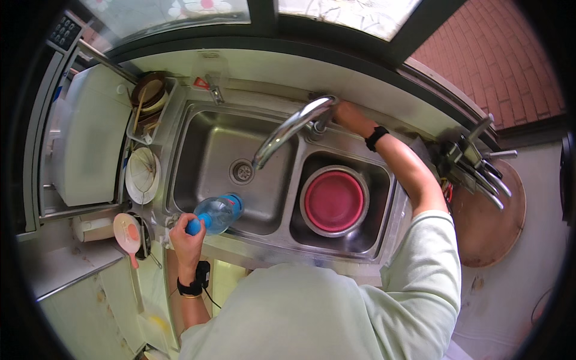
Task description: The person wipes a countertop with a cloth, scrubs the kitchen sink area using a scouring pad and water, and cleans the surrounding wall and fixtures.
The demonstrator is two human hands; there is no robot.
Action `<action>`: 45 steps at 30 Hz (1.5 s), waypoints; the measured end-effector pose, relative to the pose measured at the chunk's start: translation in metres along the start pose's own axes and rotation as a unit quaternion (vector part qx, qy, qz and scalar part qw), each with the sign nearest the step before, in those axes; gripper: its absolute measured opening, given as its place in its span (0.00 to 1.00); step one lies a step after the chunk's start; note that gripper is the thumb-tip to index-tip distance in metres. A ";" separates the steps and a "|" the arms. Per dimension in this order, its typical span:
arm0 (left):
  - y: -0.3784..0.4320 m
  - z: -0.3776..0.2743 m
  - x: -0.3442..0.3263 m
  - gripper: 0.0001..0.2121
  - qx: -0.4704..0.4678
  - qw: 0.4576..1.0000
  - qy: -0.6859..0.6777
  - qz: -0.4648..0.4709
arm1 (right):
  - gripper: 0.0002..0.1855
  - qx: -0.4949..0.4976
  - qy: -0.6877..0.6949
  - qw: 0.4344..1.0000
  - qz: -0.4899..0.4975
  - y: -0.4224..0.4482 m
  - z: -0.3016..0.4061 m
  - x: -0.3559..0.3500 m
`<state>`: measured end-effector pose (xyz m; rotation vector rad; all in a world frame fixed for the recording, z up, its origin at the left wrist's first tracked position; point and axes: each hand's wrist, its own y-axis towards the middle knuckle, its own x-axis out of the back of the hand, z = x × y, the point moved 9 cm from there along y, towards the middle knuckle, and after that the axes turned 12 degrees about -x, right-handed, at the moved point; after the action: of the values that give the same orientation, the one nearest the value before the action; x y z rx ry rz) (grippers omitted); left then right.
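Observation:
My left hand (186, 240) grips a clear plastic bottle (217, 215) by its neck, close to the blue cap (193, 227). The bottle, with a blue label band near its base, is tilted over the front left corner of the left sink basin (207, 153). My right hand (351, 116) reaches behind the chrome gooseneck faucet (294, 128), at its base; the fingers are partly hidden, so I cannot make out their grip. The spout's end hangs above the left basin near the drain (243, 172). No water stream shows.
A red plastic basin (334, 201) sits inside a metal bowl (303, 211) in the right sink. Several knives stand in a block (463, 157) at right, beside a round wooden board (490, 216). Bowls (150, 90), a strainer (143, 175) and a pink pan (127, 231) line the left.

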<state>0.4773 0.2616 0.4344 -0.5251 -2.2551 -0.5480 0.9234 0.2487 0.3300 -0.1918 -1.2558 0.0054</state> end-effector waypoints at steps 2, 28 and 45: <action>-0.001 0.005 0.008 0.06 0.013 1.000 0.008 -0.012 | 0.18 0.022 0.034 0.999 -0.022 0.020 0.000 -0.012; -0.001 0.033 -0.007 0.08 0.058 0.998 -0.002 -0.016 | 0.29 0.090 -0.079 0.983 0.137 0.059 0.018 -0.053; 0.000 0.034 -0.017 0.07 0.086 0.996 -0.003 -0.004 | 0.32 0.074 -0.016 0.975 0.208 0.034 0.006 -0.060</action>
<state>0.4690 0.2762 0.4000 -0.4317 -2.2860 -0.3524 0.9025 0.2763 0.2702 -0.3241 -1.2223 0.4633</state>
